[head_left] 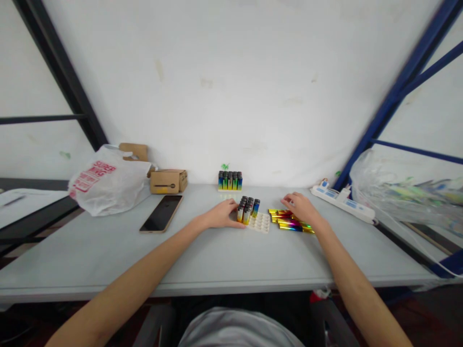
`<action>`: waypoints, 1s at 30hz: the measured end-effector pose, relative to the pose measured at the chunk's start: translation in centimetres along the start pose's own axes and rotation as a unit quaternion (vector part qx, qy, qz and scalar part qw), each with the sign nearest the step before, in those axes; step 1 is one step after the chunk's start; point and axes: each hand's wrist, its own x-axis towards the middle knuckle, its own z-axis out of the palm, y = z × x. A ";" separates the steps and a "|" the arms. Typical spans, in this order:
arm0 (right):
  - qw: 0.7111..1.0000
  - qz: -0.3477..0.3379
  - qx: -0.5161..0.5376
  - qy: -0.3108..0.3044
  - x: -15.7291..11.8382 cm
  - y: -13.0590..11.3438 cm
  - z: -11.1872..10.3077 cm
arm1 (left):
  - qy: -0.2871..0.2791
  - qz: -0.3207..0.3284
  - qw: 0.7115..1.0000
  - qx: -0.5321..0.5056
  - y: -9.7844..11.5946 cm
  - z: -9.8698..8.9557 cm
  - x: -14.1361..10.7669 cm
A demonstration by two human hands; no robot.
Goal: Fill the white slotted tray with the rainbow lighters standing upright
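Note:
My left hand [224, 215] is at the left side of a white tray [261, 223], its thumb and fingers spread around the edge of a group of upright lighters [245, 211] standing in it. The tray's right part shows bare round slots. My right hand [301, 206] is over several shiny gold and multicoloured lighters [289, 220] lying flat to the right of the tray. Its fingers are bent together at their upper end; what they hold, if anything, is too small to make out.
Behind stands a second full lighter tray [230, 181] against the wall. A phone [161, 214], a cardboard box [168, 181] and a white plastic bag [110, 180] are on the left. A power strip [343, 203] lies at the right, near a clear plastic bag [408, 190].

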 end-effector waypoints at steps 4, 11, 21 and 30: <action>0.999 0.000 0.026 -0.039 -0.6 3.9 -1.0 | 0.004 0.004 1.000 -0.002 0.0 0.0 -0.1; 0.976 0.000 0.166 -0.140 -1.5 4.6 -1.9 | 0.002 -0.002 1.000 -0.003 0.1 0.0 -0.1; 0.966 -0.041 0.240 -0.085 -1.0 1.7 -1.1 | 0.000 -0.003 1.000 0.005 0.2 -0.1 -0.1; 0.961 -0.008 0.270 0.055 -0.7 -0.5 -0.6 | 0.000 0.002 1.000 0.001 0.2 -0.1 0.0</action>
